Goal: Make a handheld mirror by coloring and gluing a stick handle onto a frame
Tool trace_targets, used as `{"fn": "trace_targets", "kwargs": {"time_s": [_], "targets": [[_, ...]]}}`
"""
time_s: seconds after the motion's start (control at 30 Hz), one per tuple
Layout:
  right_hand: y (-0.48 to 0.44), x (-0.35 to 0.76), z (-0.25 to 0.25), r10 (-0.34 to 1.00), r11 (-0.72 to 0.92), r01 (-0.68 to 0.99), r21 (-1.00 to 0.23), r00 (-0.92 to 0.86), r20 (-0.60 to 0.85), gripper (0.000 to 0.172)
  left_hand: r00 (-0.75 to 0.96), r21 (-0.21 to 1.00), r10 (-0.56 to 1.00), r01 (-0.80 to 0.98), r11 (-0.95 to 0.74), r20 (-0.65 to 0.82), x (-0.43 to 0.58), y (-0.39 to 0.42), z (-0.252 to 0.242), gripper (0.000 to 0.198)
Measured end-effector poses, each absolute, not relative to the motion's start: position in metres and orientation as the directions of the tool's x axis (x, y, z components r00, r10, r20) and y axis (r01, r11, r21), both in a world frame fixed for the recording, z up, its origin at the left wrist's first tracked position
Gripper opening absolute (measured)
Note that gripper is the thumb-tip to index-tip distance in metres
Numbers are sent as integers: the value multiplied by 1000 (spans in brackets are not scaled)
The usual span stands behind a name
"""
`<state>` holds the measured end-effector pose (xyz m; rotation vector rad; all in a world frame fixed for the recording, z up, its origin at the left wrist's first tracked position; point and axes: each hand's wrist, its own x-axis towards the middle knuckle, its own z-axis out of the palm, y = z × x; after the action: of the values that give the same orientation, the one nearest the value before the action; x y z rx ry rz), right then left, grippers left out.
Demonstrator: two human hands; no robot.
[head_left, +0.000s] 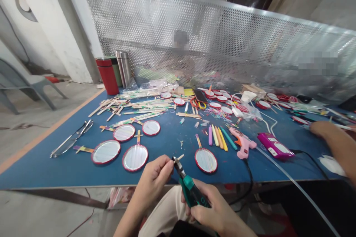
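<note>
My left hand (157,172) is closed in a pinch on a short wooden stick (180,157), whose pale end pokes out past the fingertips. In my right hand (207,205) is a pair of green and black cutting pliers (191,191), gripped by the handles. The pliers' jaws meet the stick right beside my left fingertips; I cannot tell whether they are fully closed on it. Just beyond lies a round, shiny, red-rimmed disc (206,161) with a striped stick handle. Similar discs (135,158) are spread to the left of my hands.
Loose craft sticks (144,109) cover the back left, near a red tumbler (107,76). Coloured glue sticks (217,137), a pink glue gun (242,142) and a purple power strip (274,145) lie right. Another person's arm (330,142) reaches over the right side. A perforated metal panel (172,25) stands behind.
</note>
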<state>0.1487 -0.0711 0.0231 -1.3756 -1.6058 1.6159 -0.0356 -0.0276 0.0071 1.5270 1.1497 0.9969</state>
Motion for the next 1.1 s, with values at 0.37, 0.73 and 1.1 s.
{"fn": "trace_targets", "kwargs": {"time_s": [0.37,0.73,1.1], "targets": [[-80,136,31,934,-110,410,-905,-270,-236,18,261,979,965,189,-81,29,-34,-30,11,43],[-82,136,16,943,-59,459,-887,-266,-200,13,251,947,967,297,-119,42,-33,-30,10,40],[-80,139,15,932,-127,451,-883,-251,-262,18,191,929,980,347,-125,60,-28,-30,10,41]]}}
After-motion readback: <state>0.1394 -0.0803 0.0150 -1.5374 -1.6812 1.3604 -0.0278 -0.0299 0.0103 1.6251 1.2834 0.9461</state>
